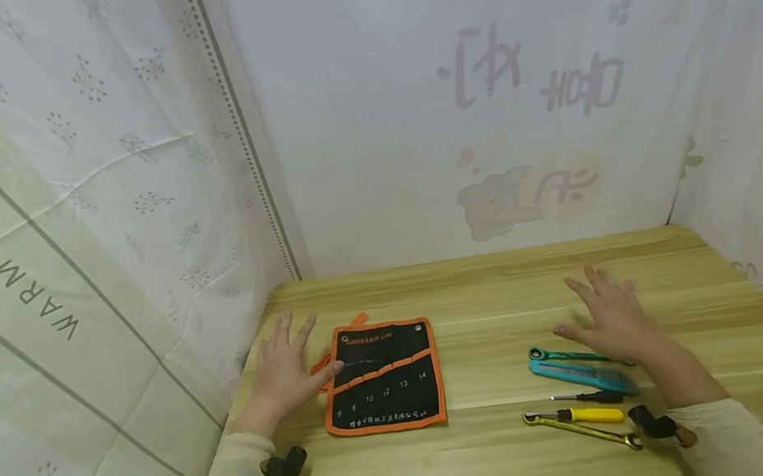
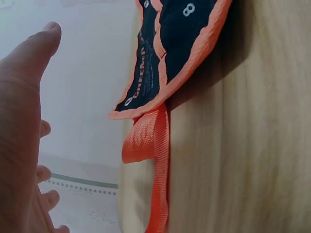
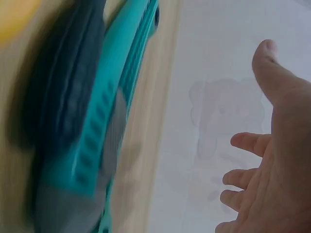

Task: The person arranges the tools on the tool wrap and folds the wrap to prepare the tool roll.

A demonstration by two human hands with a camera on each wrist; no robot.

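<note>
A black tool pouch (image 1: 385,391) with orange edging and numbered pockets lies flat on the table, its orange strap (image 2: 160,174) at the left side. Fingers spread, my left hand (image 1: 286,378) is at the pouch's left edge and holds nothing. My right hand (image 1: 611,318), also spread and holding nothing, is beside a group of tools. These are a green ratchet wrench (image 1: 572,353), a teal utility knife (image 1: 583,375), a black-handled screwdriver (image 1: 594,397), a yellow-handled screwdriver (image 1: 593,414) and a gold-coloured wrench (image 1: 580,431).
The wooden table (image 1: 493,470) is bordered by printed cloth at the back (image 1: 367,149), left and right. A small black wrist device (image 1: 286,463) sits on the left sleeve, and another (image 1: 652,422) on the right.
</note>
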